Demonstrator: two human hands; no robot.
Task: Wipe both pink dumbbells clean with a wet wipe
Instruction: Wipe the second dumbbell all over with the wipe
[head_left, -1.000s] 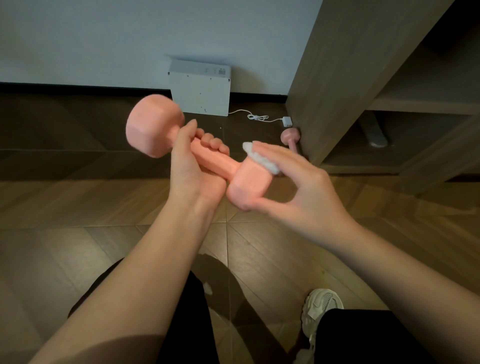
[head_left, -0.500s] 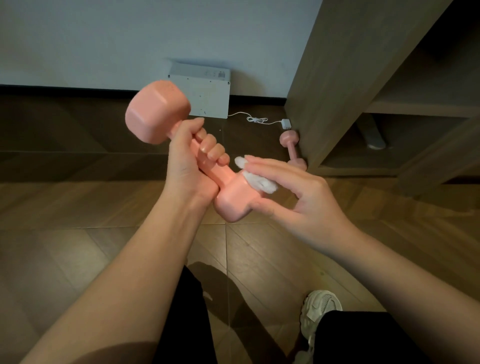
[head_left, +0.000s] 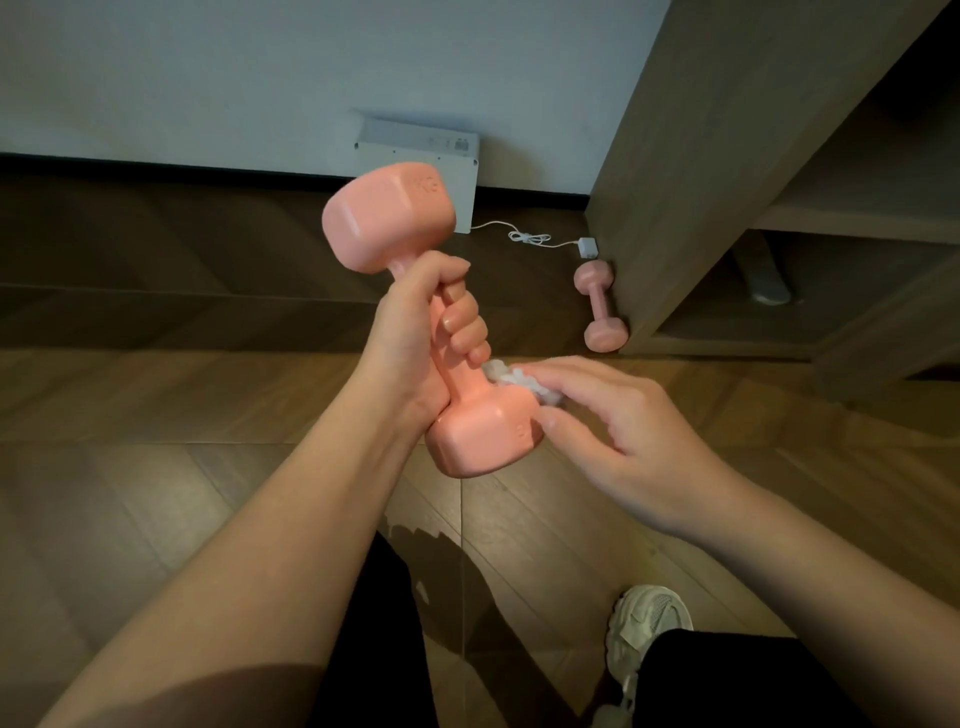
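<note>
My left hand (head_left: 421, 332) grips the handle of a pink dumbbell (head_left: 389, 218), held nearly upright in the air with one head up and the other down. My right hand (head_left: 618, 431) presses a crumpled white wet wipe (head_left: 514, 379) against the top of the lower head, with the wipe pinched between fingers and thumb. A second pink dumbbell (head_left: 600, 306) lies on the wooden floor beside the foot of the cabinet, untouched.
A white box (head_left: 441, 150) stands against the wall with a white cable and plug (head_left: 587, 247) trailing to the right. A wooden cabinet (head_left: 701, 156) with open shelves fills the right side. My dark trousers and a light sneaker (head_left: 644, 623) are below.
My left hand has turned the dumbbell from slanted toward upright and shifted it right. My right hand followed the lower head down with the wipe.
</note>
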